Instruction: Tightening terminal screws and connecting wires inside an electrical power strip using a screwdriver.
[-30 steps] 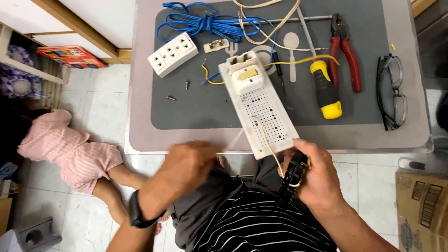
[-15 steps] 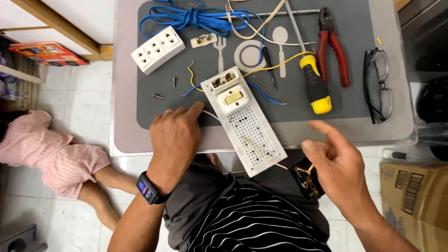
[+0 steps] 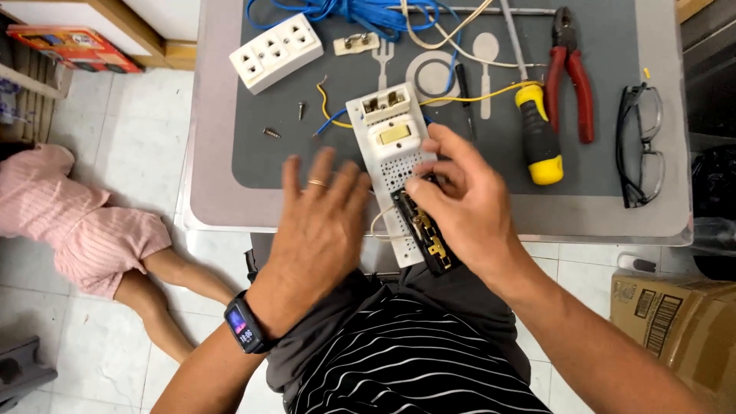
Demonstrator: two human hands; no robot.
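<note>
Power strip (image 3: pixel 395 165) is now lying on the mat (image 3: pixel 307 165); my right hand (image 3: pixel 460 207) is pressing a black insert (image 3: pixel 425 234) onto it, having brought it up from my lap, while my left hand (image 3: pixel 318 222) is hovering flat, fingers spread, empty.

Single head-worn camera, looking steeply down, close over table (image 3: pixel 215 207) edge and lap.

The scene is evenly and brightly lit; soft shadows are cast, and slight motion blur is seen.
</note>
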